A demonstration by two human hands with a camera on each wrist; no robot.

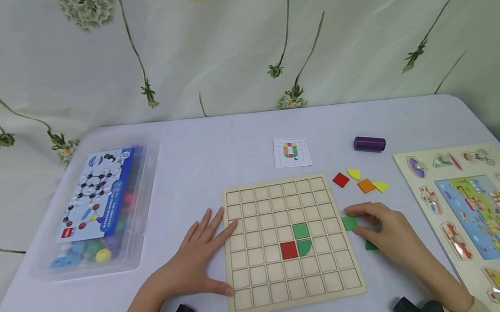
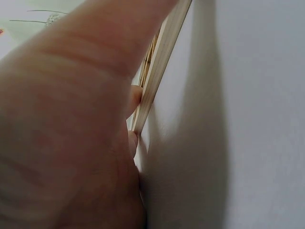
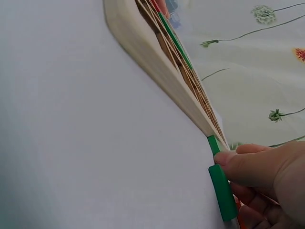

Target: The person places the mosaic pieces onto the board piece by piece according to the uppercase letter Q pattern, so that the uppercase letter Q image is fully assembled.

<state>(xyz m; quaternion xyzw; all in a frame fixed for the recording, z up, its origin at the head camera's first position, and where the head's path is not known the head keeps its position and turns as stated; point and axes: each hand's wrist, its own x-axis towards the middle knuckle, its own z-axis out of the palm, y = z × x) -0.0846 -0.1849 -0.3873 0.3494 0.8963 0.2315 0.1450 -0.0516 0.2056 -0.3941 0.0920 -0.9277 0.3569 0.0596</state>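
Observation:
A wooden grid board (image 1: 266, 285) lies at the middle of the table. One red square tile (image 1: 288, 250), a green square tile (image 1: 301, 231) and a green quarter-round tile (image 1: 304, 247) sit in its cells. My left hand (image 1: 199, 261) rests with spread fingers along the board's left edge; in the left wrist view the palm hides most of it. Just off the board's right edge, my right hand (image 1: 387, 230) pinches a green tile (image 1: 350, 223) between thumb and fingers. Another green piece (image 3: 222, 191) lies by that hand, partly covered in the head view.
Red (image 1: 341, 179), orange (image 1: 366, 186) and yellow tiles (image 1: 381, 186) lie right of the board. Behind are a pattern card (image 1: 291, 152) and a purple cylinder (image 1: 370, 144). A plastic box (image 1: 97, 211) stands left; a picture puzzle board (image 1: 432, 224) lies right.

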